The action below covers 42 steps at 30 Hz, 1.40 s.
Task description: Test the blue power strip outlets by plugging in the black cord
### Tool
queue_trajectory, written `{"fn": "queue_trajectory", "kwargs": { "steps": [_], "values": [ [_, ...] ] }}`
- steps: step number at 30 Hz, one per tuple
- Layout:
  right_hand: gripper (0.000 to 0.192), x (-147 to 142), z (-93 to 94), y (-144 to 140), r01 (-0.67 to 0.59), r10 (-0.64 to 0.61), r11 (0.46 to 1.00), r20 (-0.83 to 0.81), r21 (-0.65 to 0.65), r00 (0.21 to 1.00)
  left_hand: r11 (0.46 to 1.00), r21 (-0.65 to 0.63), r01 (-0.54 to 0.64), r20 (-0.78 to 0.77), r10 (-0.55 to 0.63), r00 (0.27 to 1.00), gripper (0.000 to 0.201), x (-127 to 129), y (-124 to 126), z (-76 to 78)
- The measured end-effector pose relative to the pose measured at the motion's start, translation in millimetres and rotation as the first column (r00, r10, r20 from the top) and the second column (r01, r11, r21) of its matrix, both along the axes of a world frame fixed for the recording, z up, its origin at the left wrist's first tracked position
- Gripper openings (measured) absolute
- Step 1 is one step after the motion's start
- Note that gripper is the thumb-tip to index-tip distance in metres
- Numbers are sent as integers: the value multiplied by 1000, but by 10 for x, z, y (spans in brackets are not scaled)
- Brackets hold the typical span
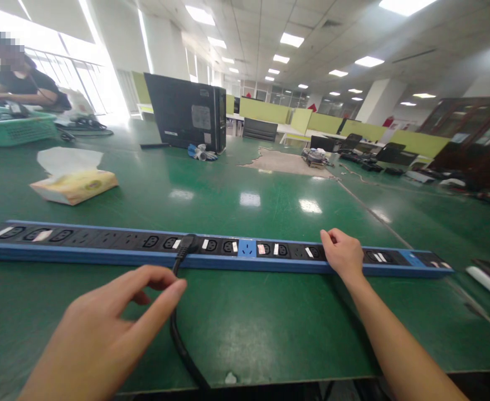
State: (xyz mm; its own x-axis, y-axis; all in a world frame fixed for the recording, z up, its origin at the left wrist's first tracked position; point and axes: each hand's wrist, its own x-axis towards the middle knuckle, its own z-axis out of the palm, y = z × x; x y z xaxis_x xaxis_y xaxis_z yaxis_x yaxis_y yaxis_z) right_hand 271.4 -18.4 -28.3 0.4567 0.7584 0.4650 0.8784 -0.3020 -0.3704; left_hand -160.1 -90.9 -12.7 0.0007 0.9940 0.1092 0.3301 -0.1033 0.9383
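Power strip (211, 250), a long blue-edged bar with a black face of sockets, lies flat across the green bench (270, 312), reaching nearly from one side of the view to the other. It looks rigid and fairly heavy for its slimness, likely a metal housing, so it should slide as one stiff piece rather than flex; its length means a hold at one end alone would probably let the far end swing. The right hand (343, 255) rests on top of it toward the right end, fingers curled over the far edge, its grip pressed down on the casing rather than closed around it. A black plug (187, 244) sits in a socket near the middle, and its thick black cable (180, 334) runs toward the near edge of the bench; the cable looks rubbery and pliant, with a firm moulded body at the plug that seems the sounder place to take hold. The left hand (115, 328) hovers just beside the cable below the plug, thumb and forefinger nearly together, whether touching the cable I cannot tell. A tissue pack (74, 184) lies well apart.
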Motion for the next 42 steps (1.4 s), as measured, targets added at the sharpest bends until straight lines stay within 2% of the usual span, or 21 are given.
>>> {"fn": "queue_trajectory", "kwargs": {
  "steps": [2,3,4,7,9,11,13,17,20,22,25,27,29,31,33,37,42],
  "values": [
    [37,11,-14,4,-6,6,1000,9,14,1000,985,53,-163,-279,172,945,19,124,268,260],
    [37,16,-20,6,-8,8,1000,11,17,1000,975,77,-208,-376,222,900,25,171,379,336],
    [38,21,-26,8,-9,9,1000,11,17,1000,977,79,-200,-414,215,885,32,206,471,373],
    [38,28,-34,12,-9,9,1000,5,7,1000,991,52,-120,-453,130,882,45,247,641,307],
    [38,28,-32,14,-2,2,1000,-4,-3,1000,992,54,-110,-498,122,859,44,247,698,231],
    [38,24,-26,15,11,-12,1000,-13,-15,1000,991,79,-107,-551,133,824,42,254,725,227],
    [38,17,-18,15,22,-23,999,-18,-26,1000,984,150,-91,-560,161,813,40,289,723,328],
    [37,3,-1,10,23,-23,999,-11,-24,1000,943,328,-59,-445,210,870,39,516,670,692],
    [37,-4,4,2,16,-16,1000,-16,-14,1000,956,294,7,-542,161,825,38,827,659,820],
    [37,-6,2,-2,6,-7,1000,-19,-5,1000,977,204,62,-668,93,738,37,1046,679,769],
    [37,-6,-1,-6,-1,2,1000,-17,6,1000,990,82,115,-785,-7,620,37,1285,717,609],
    [37,-9,3,-8,0,0,1000,-16,5,1000,991,43,123,-815,-36,578,38,1357,726,545],
    [37,-16,15,-11,7,-7,1000,-17,-4,1000,990,9,141,-832,-71,550,39,1374,726,545],
    [38,-29,30,-15,15,-15,1000,-20,-22,1000,986,-21,163,-842,-105,529,38,1366,731,579],
    [39,-45,43,-20,20,-21,999,-22,-46,1000,989,-15,147,-851,-90,517,38,1361,748,599],
    [39,-51,49,-18,28,-29,996,-18,-86,999,992,13,129,-858,-55,511,37,1410,779,542],
    [36,-52,123,-15,10,-18,996,-91,-84,996,978,15,210,-826,-106,554,33,1422,809,480]
  ]
}}
